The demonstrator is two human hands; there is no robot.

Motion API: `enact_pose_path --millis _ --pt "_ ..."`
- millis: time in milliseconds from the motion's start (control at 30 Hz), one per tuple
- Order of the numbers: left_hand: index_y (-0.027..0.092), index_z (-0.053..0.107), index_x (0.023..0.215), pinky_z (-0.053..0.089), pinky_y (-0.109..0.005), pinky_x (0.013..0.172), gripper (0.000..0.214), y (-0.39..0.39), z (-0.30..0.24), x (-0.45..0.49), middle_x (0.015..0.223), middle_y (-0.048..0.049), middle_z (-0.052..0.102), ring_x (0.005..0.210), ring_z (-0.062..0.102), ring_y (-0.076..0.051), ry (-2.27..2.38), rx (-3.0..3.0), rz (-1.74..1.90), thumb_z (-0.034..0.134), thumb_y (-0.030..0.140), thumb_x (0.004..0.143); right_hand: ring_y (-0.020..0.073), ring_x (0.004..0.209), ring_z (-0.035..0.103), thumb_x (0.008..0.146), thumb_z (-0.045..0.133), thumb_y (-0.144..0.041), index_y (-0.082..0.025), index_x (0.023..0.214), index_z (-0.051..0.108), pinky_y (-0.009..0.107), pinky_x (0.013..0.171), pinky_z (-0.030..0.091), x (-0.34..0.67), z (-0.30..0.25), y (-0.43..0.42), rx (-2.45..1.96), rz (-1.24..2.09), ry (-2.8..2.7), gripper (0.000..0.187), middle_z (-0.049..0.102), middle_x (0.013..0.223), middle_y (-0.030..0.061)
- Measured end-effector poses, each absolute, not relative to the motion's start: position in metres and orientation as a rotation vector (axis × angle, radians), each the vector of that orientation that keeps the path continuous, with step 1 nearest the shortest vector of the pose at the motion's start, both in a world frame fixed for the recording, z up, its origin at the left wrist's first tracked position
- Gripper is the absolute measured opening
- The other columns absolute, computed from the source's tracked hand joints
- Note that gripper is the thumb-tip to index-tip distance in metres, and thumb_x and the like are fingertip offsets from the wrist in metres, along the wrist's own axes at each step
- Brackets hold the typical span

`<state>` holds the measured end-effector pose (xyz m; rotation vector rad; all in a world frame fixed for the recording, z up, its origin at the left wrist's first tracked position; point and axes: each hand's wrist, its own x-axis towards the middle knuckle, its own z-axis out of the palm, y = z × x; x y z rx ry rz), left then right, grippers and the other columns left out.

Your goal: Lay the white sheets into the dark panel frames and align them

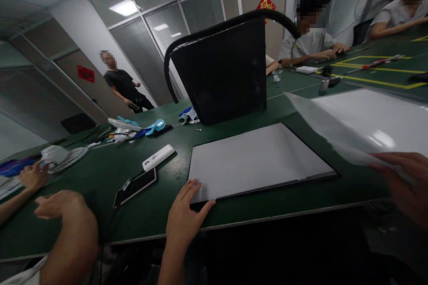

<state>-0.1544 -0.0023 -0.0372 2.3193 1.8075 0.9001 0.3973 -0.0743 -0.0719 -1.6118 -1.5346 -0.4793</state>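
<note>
A pale panel [247,160] with dark edges lies flat on the green table [133,222], its near side close to the table's front edge; the left hand [183,211] rests on its near-left corner, fingers loosely spread; the right hand [406,182] grips a raised translucent sheet [324,127], though blur hides exactly which fingers pinch it; a black upright box [224,71] stands just behind the panel; a strip of tabletop separates the panel from a phone [142,182] at left; beyond, a standing person [120,82] faces the table near glazed partitions [167,31].
</note>
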Motion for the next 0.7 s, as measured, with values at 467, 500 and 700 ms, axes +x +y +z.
enact_pose_path --millis 467,500,700 --pt "0.029 -0.009 0.172 0.030 -0.072 0.127 0.140 -0.012 -0.031 -0.144 0.179 -0.0155 -0.011 0.165 0.004 -0.046 2.041 2.267 1.158 0.090 0.060 0.077 0.0277 0.138 0.057 0.102 0.058 -0.068 -0.034 0.121 0.079 0.048 0.127 0.037 0.356 -0.062 -0.033 -1.338 0.489 -1.920 0.044 0.066 0.140 0.0054" --pt "0.029 -0.008 0.173 0.030 -0.072 0.126 0.139 -0.012 -0.030 -0.144 0.179 -0.0155 -0.012 0.165 0.003 -0.045 2.037 2.282 1.170 0.090 0.059 0.077 0.0278 0.137 0.057 0.102 0.058 -0.068 -0.034 0.120 0.079 0.046 0.126 0.039 0.359 -0.061 -0.032 -1.338 0.547 -1.913 0.044 0.065 0.141 0.0062" --pt "0.034 0.069 0.140 0.025 -0.073 0.128 0.055 -0.005 -0.032 -0.152 0.176 -0.0082 0.027 0.162 0.023 -0.043 1.876 2.608 0.919 0.084 0.044 0.088 0.0255 0.141 0.055 0.103 0.059 -0.062 -0.034 0.120 0.078 0.040 0.123 0.042 0.369 -0.046 -0.021 -1.300 0.721 -1.913 0.037 0.065 0.142 0.0047"
